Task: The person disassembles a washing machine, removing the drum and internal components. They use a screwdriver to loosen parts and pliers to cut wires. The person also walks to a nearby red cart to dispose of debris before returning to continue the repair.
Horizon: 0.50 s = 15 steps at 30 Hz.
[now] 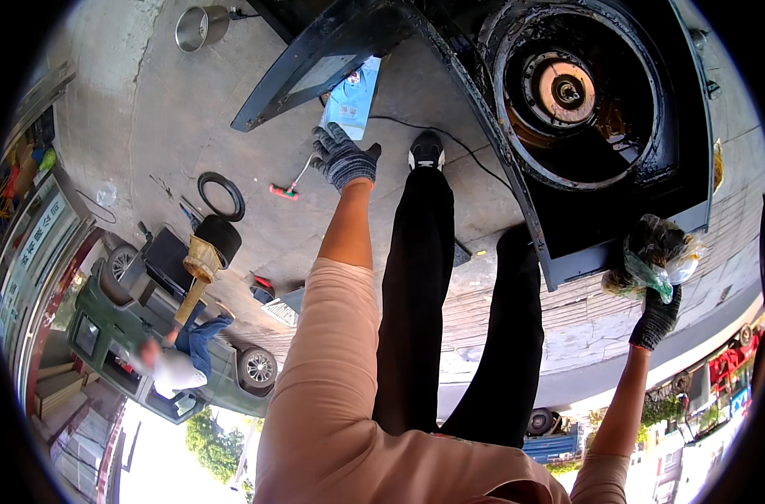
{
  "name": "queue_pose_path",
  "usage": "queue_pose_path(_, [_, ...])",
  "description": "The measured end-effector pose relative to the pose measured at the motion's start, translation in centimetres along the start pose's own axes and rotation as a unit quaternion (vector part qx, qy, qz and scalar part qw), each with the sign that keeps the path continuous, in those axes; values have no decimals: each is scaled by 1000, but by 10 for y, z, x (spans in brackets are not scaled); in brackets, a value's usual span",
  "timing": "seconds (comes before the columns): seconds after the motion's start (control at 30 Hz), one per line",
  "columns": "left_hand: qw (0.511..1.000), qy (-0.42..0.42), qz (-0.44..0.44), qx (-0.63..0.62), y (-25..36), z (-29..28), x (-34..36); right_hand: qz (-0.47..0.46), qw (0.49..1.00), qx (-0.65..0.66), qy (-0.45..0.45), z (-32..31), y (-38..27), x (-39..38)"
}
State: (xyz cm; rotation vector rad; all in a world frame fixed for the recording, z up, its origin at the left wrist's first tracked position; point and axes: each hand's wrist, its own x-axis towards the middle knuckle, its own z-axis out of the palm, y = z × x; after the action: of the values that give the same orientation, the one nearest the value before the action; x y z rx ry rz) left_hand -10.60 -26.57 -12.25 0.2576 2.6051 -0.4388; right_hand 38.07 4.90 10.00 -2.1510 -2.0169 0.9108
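Note:
My left hand (346,160), in a dark grey knit glove, reaches out over the floor with its fingers apart and nothing in it. Close to its fingertips lies a light blue printed bag (351,102), partly under a black metal panel (315,76). My right hand (656,319), gloved too, is closed on a crumpled clear plastic bag (661,252) with dark contents I cannot make out. That bag is at the near right corner of a black metal machine (622,223). Inside the machine's wide round opening, an oily dark basin surrounds a copper-coloured hub (565,90).
A red-headed tool with a thin handle (285,192) lies left of my feet. Beyond it are a black rubber ring (221,196) and a metal pot (202,28). A black cable (449,134) crosses the floor. Someone (176,370) sits near a green pickup (101,336).

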Motion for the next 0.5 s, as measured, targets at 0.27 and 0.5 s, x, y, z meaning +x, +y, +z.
queue_pose_path(0.27, [995,-5,-93,31,55,67,80,63,994,85,11,4,7,-5])
queue_pose_path(0.5, [991,-82,-85,-59,45,64,103,67,997,48,6,4,6,-10])
